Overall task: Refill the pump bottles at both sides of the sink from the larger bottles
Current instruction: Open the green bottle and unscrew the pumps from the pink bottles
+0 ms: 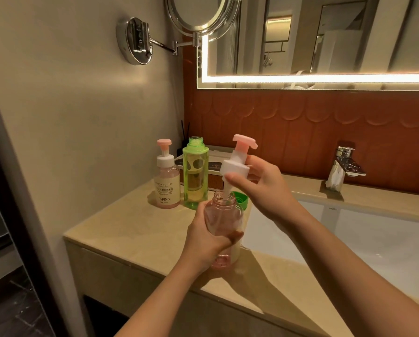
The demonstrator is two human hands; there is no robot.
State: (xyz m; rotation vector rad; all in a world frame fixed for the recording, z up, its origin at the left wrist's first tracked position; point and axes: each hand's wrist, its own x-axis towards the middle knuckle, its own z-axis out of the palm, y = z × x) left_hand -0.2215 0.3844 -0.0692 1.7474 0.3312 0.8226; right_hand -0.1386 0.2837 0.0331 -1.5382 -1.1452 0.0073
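1. the clear pink plastic pump bottle [224,222], uncapped, was held just above the front edge of the beige stone bench [121,229], left of the white sink basin [349,239].
2. the left hand [207,242] was wrapped round its lower body, fingers closed on it.
3. the right hand [264,188] pinched the white-collared pump head with a pink nozzle [237,161], its tube dipping into the bottle's open neck.
4. behind stood an open tall green translucent bottle [195,173] and, just beside it, a second pink pump bottle with a white label [167,181].
5. a green cap [242,199] lay near the green bottle.
6. a chrome faucet [344,166] stood at the basin's back.
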